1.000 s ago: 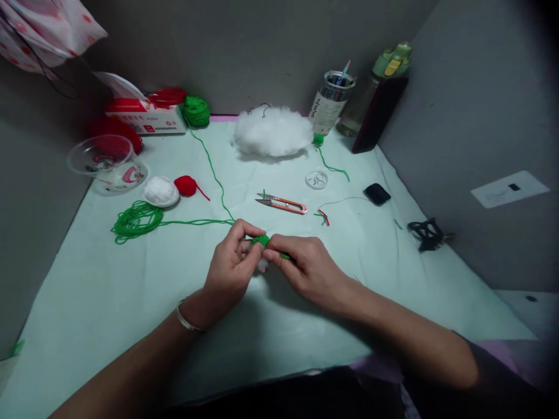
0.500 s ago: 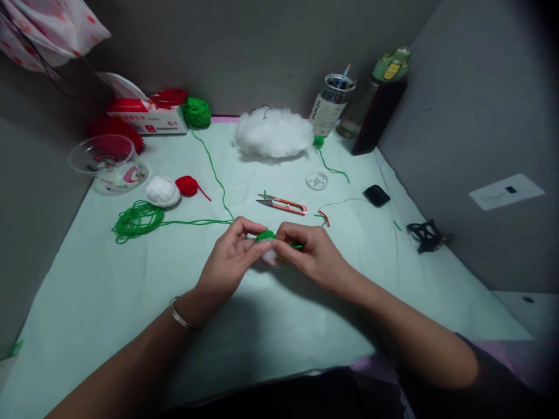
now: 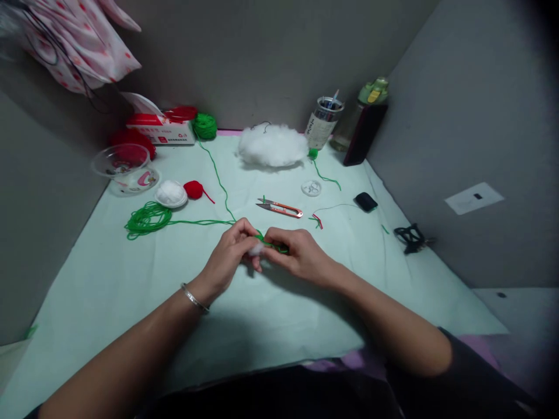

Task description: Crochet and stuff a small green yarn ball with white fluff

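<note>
My left hand (image 3: 227,253), a bracelet on its wrist, is closed around a small green yarn piece (image 3: 260,237) that looks crocheted. A white tuft of stuffing (image 3: 256,249) shows at the piece's near side, beside my left thumb. My right hand (image 3: 303,255) pinches at the right edge of the same piece, with green yarn (image 3: 282,248) showing under its fingers. Most of the piece is hidden by my fingers. From it, green yarn runs left to a loose coil (image 3: 149,220) and up to a green ball (image 3: 204,126). Thread snips (image 3: 282,208) lie just beyond my hands.
White stuffing (image 3: 273,145) lies at the back. Left are a white yarn ball (image 3: 171,194), a small red ball (image 3: 193,190), a clear tub (image 3: 121,160) and a tissue box (image 3: 163,132). Right are a pen cup (image 3: 321,131), bottle (image 3: 373,90), small dish (image 3: 311,188) and black claw clip (image 3: 409,238).
My right fingers have shifted on the piece, and less of its green top shows. More green yarn is visible by my right hand. The whole view has shifted slightly.
</note>
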Demonstrator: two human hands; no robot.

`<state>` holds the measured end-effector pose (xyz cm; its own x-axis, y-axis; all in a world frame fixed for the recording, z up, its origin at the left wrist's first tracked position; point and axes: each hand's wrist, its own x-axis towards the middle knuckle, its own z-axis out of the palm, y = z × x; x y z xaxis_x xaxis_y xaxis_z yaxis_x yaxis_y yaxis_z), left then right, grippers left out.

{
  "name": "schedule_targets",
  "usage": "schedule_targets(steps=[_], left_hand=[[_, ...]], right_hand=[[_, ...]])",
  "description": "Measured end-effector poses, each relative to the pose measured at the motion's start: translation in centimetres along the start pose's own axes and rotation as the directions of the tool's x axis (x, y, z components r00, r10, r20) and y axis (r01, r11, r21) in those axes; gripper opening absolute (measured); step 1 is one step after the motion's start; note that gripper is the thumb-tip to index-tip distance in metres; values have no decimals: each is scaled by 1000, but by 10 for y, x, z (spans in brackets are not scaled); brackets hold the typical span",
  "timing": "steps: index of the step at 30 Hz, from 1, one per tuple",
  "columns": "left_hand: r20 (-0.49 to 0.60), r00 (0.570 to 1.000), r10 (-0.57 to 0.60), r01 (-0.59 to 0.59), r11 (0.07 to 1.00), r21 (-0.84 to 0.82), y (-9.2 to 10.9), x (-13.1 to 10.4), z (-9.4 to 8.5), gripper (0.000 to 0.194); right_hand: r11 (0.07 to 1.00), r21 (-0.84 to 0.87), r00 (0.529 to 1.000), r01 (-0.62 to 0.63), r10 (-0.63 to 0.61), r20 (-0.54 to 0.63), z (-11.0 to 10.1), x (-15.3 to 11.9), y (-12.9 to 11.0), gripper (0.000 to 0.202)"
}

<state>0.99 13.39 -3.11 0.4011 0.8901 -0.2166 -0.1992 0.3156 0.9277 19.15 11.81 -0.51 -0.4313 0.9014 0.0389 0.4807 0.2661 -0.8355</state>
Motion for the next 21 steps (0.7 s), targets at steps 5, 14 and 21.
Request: schedule_targets(steps=[5,14,21], left_hand=[[57,998,28,-27,999,-21,5,-7,1,20],[76,985,158,-161,986,38,5,-5,-5,36],[-43,969,242,-235,964,128,-2,-1,3,27]], right_hand=[[992,103,993,-67,76,-85,1,3,3,32],[994,103,998,23,-17,-59,-8,6,-7,25],[999,-51,989,2,-10,-148,13,-4,-15,23]])
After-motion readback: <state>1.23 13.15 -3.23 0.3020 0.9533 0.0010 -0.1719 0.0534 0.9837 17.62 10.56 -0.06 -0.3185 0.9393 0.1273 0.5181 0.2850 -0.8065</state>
